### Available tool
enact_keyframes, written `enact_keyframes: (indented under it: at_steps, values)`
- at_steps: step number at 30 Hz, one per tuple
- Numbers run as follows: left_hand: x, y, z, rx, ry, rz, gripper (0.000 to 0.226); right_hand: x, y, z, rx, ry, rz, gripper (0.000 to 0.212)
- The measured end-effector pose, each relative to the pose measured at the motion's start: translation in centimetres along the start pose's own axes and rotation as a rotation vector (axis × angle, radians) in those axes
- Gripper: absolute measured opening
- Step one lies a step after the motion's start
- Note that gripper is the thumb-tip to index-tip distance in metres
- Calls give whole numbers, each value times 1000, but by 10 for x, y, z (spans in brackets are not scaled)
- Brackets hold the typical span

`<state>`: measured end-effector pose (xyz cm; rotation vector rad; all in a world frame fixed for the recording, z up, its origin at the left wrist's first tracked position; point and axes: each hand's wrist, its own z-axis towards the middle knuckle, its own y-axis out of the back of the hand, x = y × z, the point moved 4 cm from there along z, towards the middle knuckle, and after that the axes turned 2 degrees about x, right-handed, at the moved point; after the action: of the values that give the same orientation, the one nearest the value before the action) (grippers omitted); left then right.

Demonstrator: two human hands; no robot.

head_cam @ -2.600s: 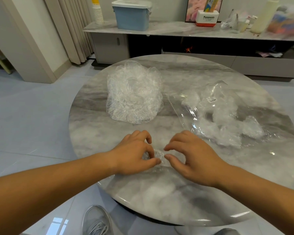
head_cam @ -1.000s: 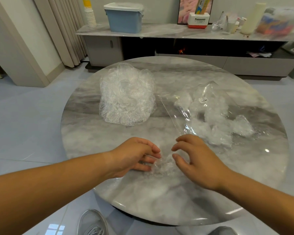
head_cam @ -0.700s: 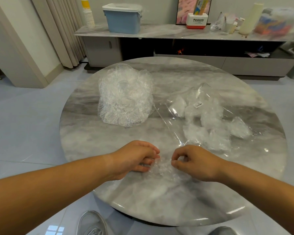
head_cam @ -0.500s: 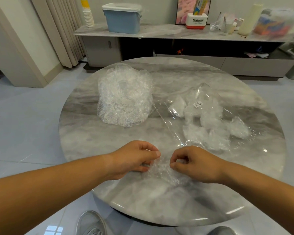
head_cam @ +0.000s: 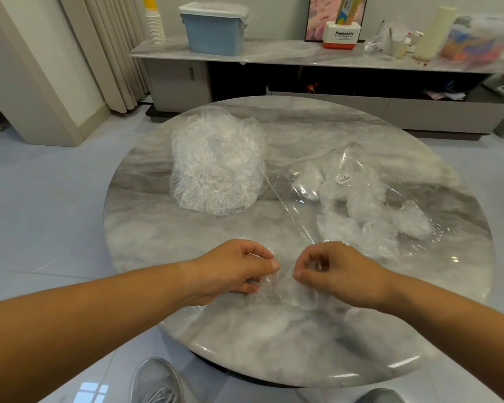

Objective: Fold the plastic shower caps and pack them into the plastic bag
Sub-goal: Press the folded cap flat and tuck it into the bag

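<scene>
A crumpled clear shower cap (head_cam: 285,290) lies on the round marble table (head_cam: 245,330) near its front edge. My left hand (head_cam: 233,270) pinches the cap's left side with curled fingers. My right hand (head_cam: 332,271) pinches its right side. A tall pile of loose clear shower caps (head_cam: 217,161) stands at the table's back left. A clear plastic bag (head_cam: 358,196) with a barcode sticker lies at the right, with several folded caps inside; its open mouth edge reaches towards my right hand.
A low marble sideboard (head_cam: 288,55) stands behind the table with a blue lidded bin (head_cam: 214,27), stacked paper cups (head_cam: 154,23), a Panasonic box (head_cam: 342,34) and clutter. Curtains (head_cam: 111,48) hang at the left. My grey shoes (head_cam: 157,382) show below the table edge.
Both hands went from spread fingers over the cap to curled pinches on its two sides. The cap now lies bunched between them, and the view has shifted slightly.
</scene>
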<state>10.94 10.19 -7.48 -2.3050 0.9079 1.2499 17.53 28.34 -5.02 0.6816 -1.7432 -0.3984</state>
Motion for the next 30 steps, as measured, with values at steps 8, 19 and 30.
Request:
enact_keyframes:
  at_steps: [8, 19, 30]
  values:
    - [-1, 2, -2, 37, -3, -112, 44, 10, -29, -9, -36, 88, 476, 45]
    - [-6, 18, -2, -176, -137, 53, 28, 8, -58, -23, 180, 438, -500, 66]
    - [-5, 25, 10, -212, -41, 564, 56, 3, -55, -23, 218, 416, -494, 58]
